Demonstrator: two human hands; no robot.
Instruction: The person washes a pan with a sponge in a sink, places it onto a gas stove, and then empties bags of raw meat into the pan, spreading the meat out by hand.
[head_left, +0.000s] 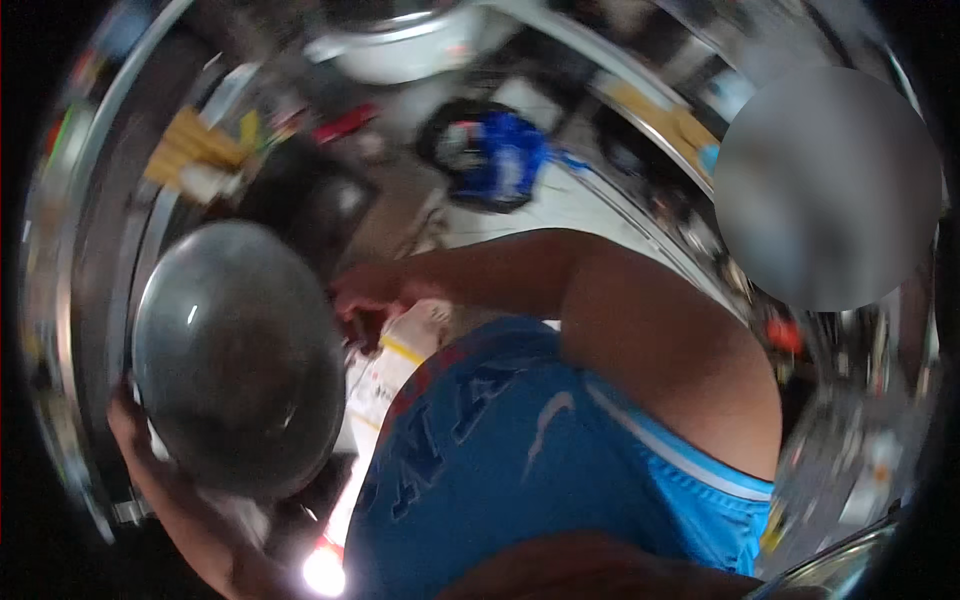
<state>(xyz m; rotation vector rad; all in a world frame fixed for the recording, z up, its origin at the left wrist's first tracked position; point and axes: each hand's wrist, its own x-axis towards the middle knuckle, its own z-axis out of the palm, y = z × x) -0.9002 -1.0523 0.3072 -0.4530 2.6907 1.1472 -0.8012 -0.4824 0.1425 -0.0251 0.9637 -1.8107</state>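
A large round metal bowl (240, 360), dull grey and tilted, fills the left part of the head view. At its lower left edge is my left hand (129, 420), gripping the rim, its fingers partly hidden by the bowl. My right hand (367, 307) lies by the bowl's right edge with curled fingers; blur hides whether it grips the rim. Just below that hand shows a white printed bag or wrapper (409, 334) with a yellow stripe.
Beyond the hands, a blue and black bag (495, 157) rests on a pale surface. Farther back stands a white basin (401, 56). A folded brown cardboard piece (195, 154) and a red object (346, 124) lie at upper left. A bright lamp (325, 571) glows at the bottom.
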